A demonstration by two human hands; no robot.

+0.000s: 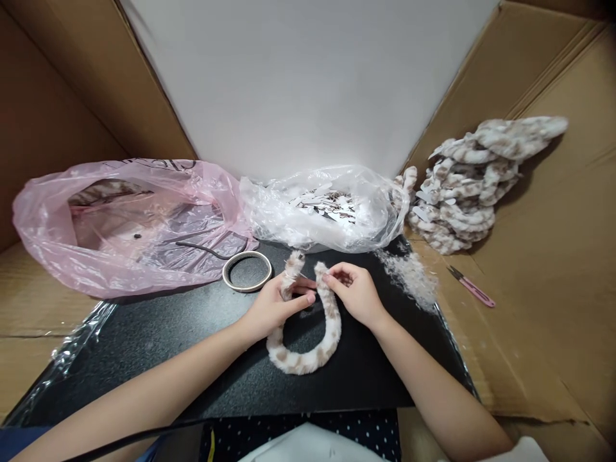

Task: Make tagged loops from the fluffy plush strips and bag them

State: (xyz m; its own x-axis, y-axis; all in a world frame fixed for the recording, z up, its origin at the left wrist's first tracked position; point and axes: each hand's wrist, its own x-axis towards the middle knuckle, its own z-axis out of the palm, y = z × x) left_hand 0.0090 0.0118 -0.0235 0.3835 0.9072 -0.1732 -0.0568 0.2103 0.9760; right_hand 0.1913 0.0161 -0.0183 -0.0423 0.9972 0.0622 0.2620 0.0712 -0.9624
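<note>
Farthest to the left of the fingers, a pink plastic bag (43, 224) gapes open, with some brown-and-white plush showing inside it. A thin dark cord (202, 249) runs along the bag's right part, beyond the left fingers and to their left. Nearer, just up and left of the left hand (274, 307), a pale ring (248, 289) like a tape roll lies on the black tabletop (192, 321). The left hand is curled around one arm of a spotted plush strip (305, 360), whose end pokes up above the thumb; its fingertips reach across to the other arm, though whether they touch it I cannot tell. The strip bends in a U, its curve hanging below the fingers of both hands, on the near side. Beyond the fingers sits a clear plastic bag (269, 218) filled with small white-and-dark pieces (332, 204). The right hand (359, 295) has its thumb and forefinger closed in a narrow pinch near the strip's other end. Right of those fingers lies a scatter of loose fluff (416, 279); farther right are a heap of similar plush pieces (462, 186) and, below it, pink snips (474, 290) on cardboard (529, 346).
</note>
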